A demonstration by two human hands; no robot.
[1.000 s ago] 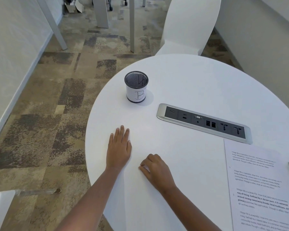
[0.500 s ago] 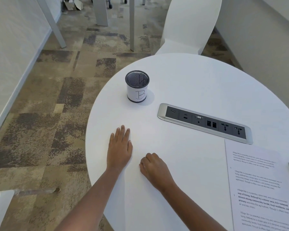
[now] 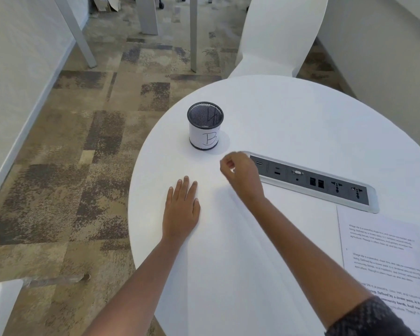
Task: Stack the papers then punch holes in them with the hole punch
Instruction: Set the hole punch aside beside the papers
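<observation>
Papers (image 3: 388, 260), printed with paragraphs of text, lay at the near right edge of the round white desk (image 3: 289, 112), well apart from both hands and partly under the right forearm's sleeve. The right hand (image 3: 241, 177) was raised over the desk, loosely curled with thumb and fingertips close together, pinching nothing visible, just beside the end of the recessed socket panel (image 3: 325, 183). The left hand (image 3: 181, 209) lay flat, fingers together, palm down. A mesh cup (image 3: 205, 126) marked "B" stood beyond them.
</observation>
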